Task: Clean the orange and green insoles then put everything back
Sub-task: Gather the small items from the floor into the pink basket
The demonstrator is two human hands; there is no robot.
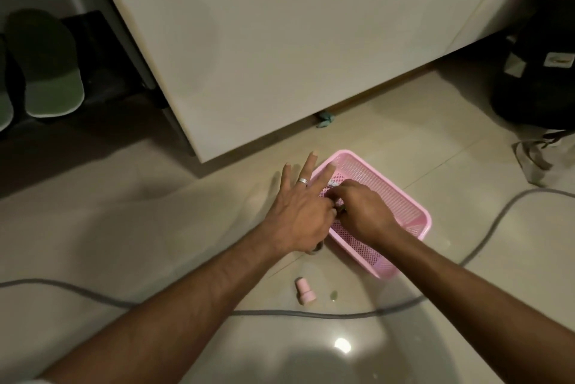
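Over perforated pink basket (pixel 401 197): both hands meet.

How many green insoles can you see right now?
2: one insole stands in the dark shelf at far left, a second sits beside it, cut off by the frame edge. Others may be hidden in the shadow.

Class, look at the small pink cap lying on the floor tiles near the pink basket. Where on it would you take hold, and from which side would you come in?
The pink cap lies on its side, a narrower neck at the far end and a wider body towards the person. Probably best to pinch the wider body across its width from above: the floor blocks access from below, and both flanks look free. The grey cable runs just behind, so a straight-down approach avoids it.
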